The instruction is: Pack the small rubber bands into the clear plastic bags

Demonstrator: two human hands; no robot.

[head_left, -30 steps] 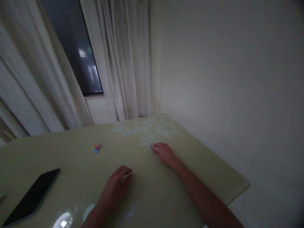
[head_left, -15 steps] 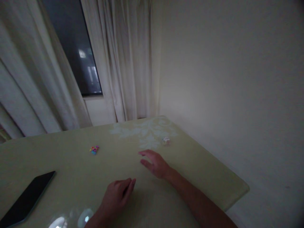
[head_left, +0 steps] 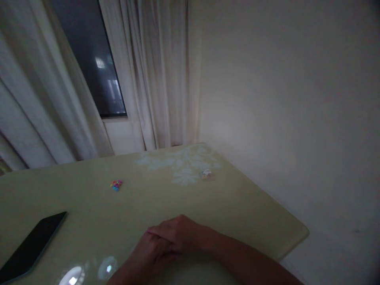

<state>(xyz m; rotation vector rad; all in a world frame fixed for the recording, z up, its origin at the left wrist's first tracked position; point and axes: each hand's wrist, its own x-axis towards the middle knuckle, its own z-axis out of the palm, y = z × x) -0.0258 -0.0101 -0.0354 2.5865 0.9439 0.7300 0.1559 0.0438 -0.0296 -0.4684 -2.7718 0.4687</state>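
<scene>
Low over the near part of the table (head_left: 237,206), my two hands meet. My right hand (head_left: 181,233) lies across the top of my left hand (head_left: 152,249), its fingers folded over it. The left fingers curl in beneath the right hand and are mostly covered. Whether anything is between the palms is hidden. Farther back, left of the hands, sits a small heap of brightly coloured little pieces (head_left: 116,185). A small clear packet (head_left: 207,174) with whitish and coloured bits lies beyond the hands to the right. Both are apart from my hands.
A dark flat tablet-like slab (head_left: 32,245) rests at the table's left. Light reflections (head_left: 107,268) shine near the front edge. Pale curtains (head_left: 160,79) and a dark window (head_left: 92,59) stand behind; a bare wall (head_left: 282,99) runs along the right side.
My right hand, earlier raised with fingers spread, has come down and left onto my left hand. The view has shifted slightly; the coloured pieces and packet stay put.
</scene>
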